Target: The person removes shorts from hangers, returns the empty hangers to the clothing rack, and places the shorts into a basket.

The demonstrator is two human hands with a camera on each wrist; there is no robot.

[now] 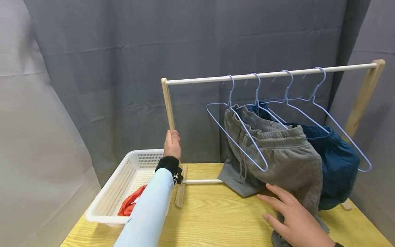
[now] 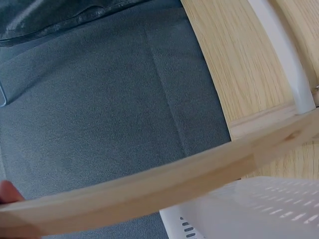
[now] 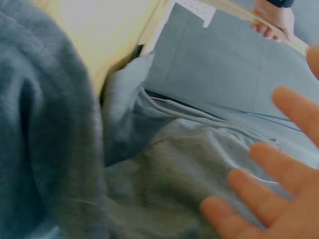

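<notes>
While a small wooden clothes rack [image 1: 364, 96] stands on a yellow wooden table [image 1: 216, 216], a person works at it with both bare hands. At the left end of the rack, the left hand [image 1: 172, 144] is wrapped around the upright wooden post [image 1: 168, 106], gripping it partway up; the arm wears a pale blue sleeve [image 1: 151, 209] with a black wrist strap. In the left wrist view the post [image 2: 164, 184] crosses the picture as a pale wooden bar with a fingertip just showing at its left end. A white rail [image 1: 271, 73] runs across the top of the rack, and four light purple wire hangers [image 1: 243, 133] hook over its right half. Grey drawstring shorts [image 1: 277, 154] hang from the hangers on the left, their lower edge reaching the table, and dark blue shorts [image 1: 336, 164] hang just behind and to the right of them. The right hand [image 1: 293, 216] lies near the viewer at the right, fingers spread and straight, resting on the low part of the grey shorts where the cloth meets the tabletop; the right wrist view shows the splayed fingers [image 3: 259, 204] over the grey cloth [image 3: 159, 184]. At the far left of the table sits a white perforated plastic basket [image 1: 123, 178] with a red garment [image 1: 131, 202] inside.
</notes>
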